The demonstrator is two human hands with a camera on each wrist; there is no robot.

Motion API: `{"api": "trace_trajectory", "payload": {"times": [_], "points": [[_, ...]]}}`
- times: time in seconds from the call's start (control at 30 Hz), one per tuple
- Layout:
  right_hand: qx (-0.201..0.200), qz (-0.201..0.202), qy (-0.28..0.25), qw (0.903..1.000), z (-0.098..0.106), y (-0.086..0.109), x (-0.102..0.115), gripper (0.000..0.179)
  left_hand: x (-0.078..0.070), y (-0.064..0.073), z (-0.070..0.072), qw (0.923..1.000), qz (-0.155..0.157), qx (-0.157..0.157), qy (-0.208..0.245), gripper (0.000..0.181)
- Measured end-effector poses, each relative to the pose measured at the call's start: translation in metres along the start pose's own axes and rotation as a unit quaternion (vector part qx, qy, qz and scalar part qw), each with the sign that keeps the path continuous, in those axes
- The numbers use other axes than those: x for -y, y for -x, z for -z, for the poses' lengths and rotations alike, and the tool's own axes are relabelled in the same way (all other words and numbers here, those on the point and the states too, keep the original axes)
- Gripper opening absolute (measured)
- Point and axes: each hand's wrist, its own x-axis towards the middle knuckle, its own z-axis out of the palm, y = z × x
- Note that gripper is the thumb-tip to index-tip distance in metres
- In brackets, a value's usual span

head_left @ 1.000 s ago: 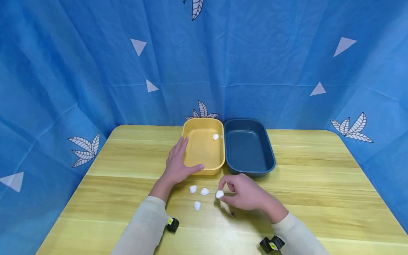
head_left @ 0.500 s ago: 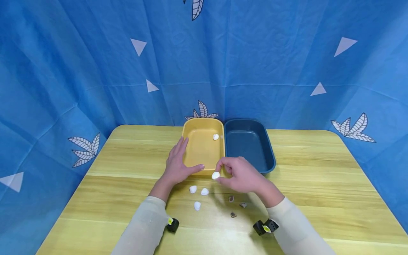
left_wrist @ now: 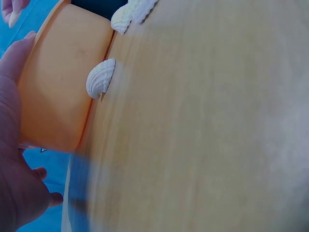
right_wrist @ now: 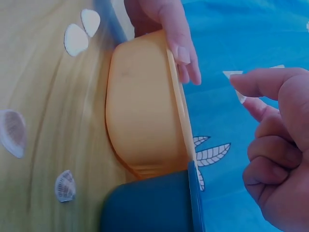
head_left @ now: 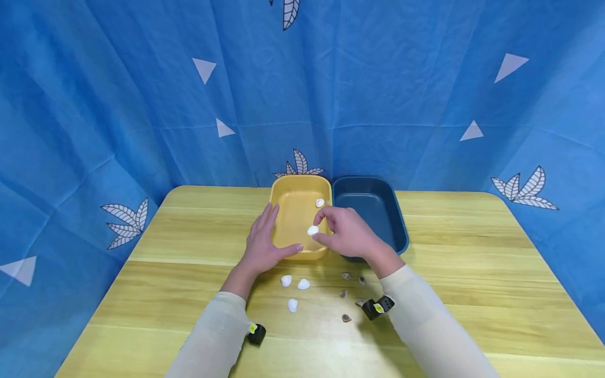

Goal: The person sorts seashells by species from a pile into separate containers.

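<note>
My right hand [head_left: 350,233] pinches a white seashell [head_left: 313,230] between thumb and index finger, over the yellow bin [head_left: 295,210]. In the right wrist view its other fingers are curled into the palm. My left hand [head_left: 263,247] rests against the bin's left side, fingers straight, with the thumb over the front rim. One white shell [head_left: 320,202] lies inside the bin near its right wall. On the table in front are three more white shells, the nearest shell [head_left: 293,305] below the other two. The left wrist view shows a ribbed white shell [left_wrist: 101,78] close to the bin's base.
A dark blue bin [head_left: 366,210] stands directly beside the yellow one, partly covered by my right hand. Several small brown shells [head_left: 346,318] lie on the wooden table [head_left: 472,273] below my right forearm. A blue patterned curtain [head_left: 402,105] hangs behind the table.
My right hand has lifted the white shell from low over the table and carried it forward and slightly left, over the yellow bin. The brown shells have come into sight. My left hand stays put.
</note>
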Motion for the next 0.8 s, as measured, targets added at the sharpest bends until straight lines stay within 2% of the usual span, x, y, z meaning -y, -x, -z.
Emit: {"api": "trace_trajectory", "payload": {"times": [0.43,0.8], "points": [[-0.064,-0.046,0.008,0.9969,-0.004,-0.026,-0.007,0.019,0.002,0.0,0.0,1.0,-0.004,0.002,-0.007,0.117],[-0.141,-0.1,-0.007,0.9849,-0.016,-0.044,-0.028,0.025,0.004,-0.001,0.0,0.9999,-0.011,-0.003,-0.005,0.118]]}}
